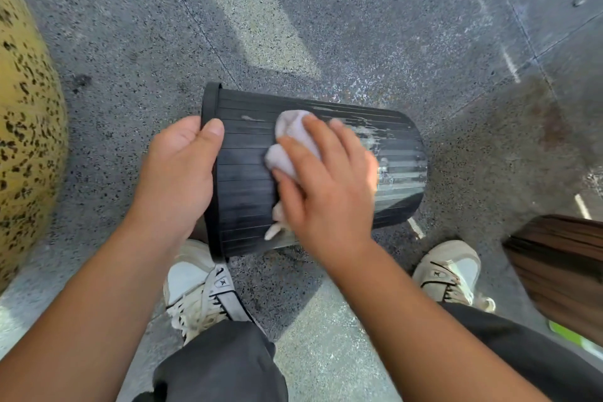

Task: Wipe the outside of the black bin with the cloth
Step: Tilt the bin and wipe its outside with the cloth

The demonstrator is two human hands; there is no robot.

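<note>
A black ribbed bin (248, 192) lies on its side above the grey speckled floor, its rim to the left and its base to the right. My left hand (177, 176) grips the rim, thumb over the edge. My right hand (326, 186) presses a crumpled white cloth (293, 134) flat against the bin's side near the middle. Pale wet streaks and foam show on the bin's right part (391, 153). Most of the cloth is hidden under my palm; a corner hangs out below.
My two pale sneakers (202, 290) (450, 274) stand on the floor below the bin. A yellow black-speckled surface (26, 127) rises at the left edge. A dark brown wooden object (561, 268) sits at the right. Wet patches mark the floor to the right.
</note>
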